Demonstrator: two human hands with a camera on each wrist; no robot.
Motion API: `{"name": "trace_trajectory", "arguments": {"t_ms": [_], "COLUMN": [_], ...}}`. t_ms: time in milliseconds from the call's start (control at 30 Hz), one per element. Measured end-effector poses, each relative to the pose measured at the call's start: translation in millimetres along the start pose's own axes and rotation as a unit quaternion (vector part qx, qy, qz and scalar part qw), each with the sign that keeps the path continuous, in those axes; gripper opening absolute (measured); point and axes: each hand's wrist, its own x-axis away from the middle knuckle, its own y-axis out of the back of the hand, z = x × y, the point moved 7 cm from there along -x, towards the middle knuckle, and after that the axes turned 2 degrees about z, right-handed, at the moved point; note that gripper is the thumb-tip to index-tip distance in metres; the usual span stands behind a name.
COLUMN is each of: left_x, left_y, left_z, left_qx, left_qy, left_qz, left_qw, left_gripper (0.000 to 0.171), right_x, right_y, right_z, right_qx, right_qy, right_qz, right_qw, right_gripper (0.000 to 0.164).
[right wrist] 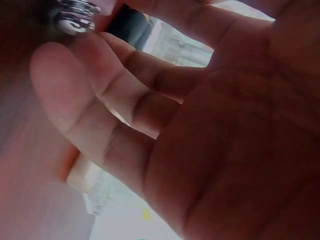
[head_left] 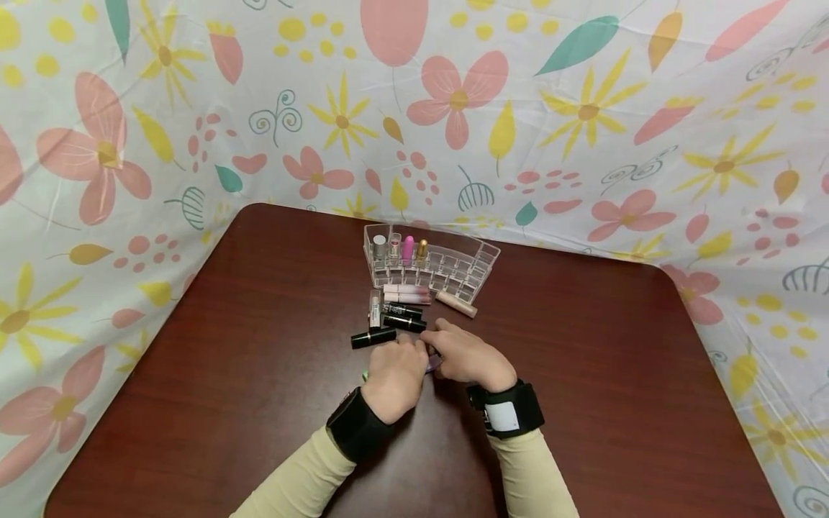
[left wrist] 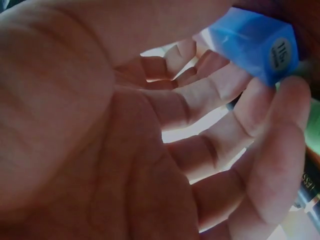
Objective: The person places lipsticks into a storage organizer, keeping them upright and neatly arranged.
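Note:
My left hand [head_left: 396, 379] is low over the table, and its thumb and fingers pinch a blue see-through lipstick tube [left wrist: 250, 42] with a round label on its end. Close beside it, my right hand [head_left: 473, 357] has its fingers bent around a purple tube [head_left: 433, 362] that shows between the hands. A shiny silver piece [right wrist: 75, 22] with pink beside it shows at the right fingertips, blurred; whether it belongs to the purple tube I cannot tell. A green item [left wrist: 313, 125] lies under the left hand, mostly hidden. Just ahead lie black lipstick tubes [head_left: 373, 338].
Behind the loose tubes stands a clear tiered organizer [head_left: 479, 270], with several lipsticks in its back left slots. Pale pink tubes [head_left: 406, 294], a beige tube [head_left: 456, 303] and a clear tube [head_left: 375, 309] lie before it. A flowered cloth [head_left: 401, 173] hangs behind the brown table [head_left: 259, 302].

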Motion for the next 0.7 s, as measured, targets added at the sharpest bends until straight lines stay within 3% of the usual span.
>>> {"name": "trace_trajectory", "arguments": {"t_ms": [167, 367, 533, 633, 700], "left_x": [-1.2, -0.4, -2.6, -3.3, -1.0], "left_y": [-1.4, 0.5, 3.4, 16.5, 31.1], "left_z": [-3.1, -4.1, 0.7, 10.7, 20.3], "left_qx": [-0.003, -0.007, 0.015, 0.041, 0.071], "left_qy": [0.012, 0.01, -0.003, -0.014, -0.025], "left_qz": [-0.029, -0.094, -0.068, -0.057, -0.073], "left_qw": [0.9995, 0.9955, 0.9976, 0.9974, 0.9944], "left_gripper": [0.012, 0.007, 0.011, 0.018, 0.021], "right_x": [-4, -9, -3, 7, 17], "right_y": [-3, -6, 3, 19, 33], "right_z": [-4, -4, -3, 2, 7], "right_qx": [-0.001, 0.015, 0.02, 0.015, 0.004], "right_qy": [-0.001, 0.022, 0.045, 0.068, 0.085], "right_qz": [-0.002, -0.006, -0.029, -0.075, -0.116], "right_qw": [1.0, 1.0, 0.998, 0.995, 0.99], "right_gripper": [0.034, 0.026, 0.023, 0.023, 0.022]}}
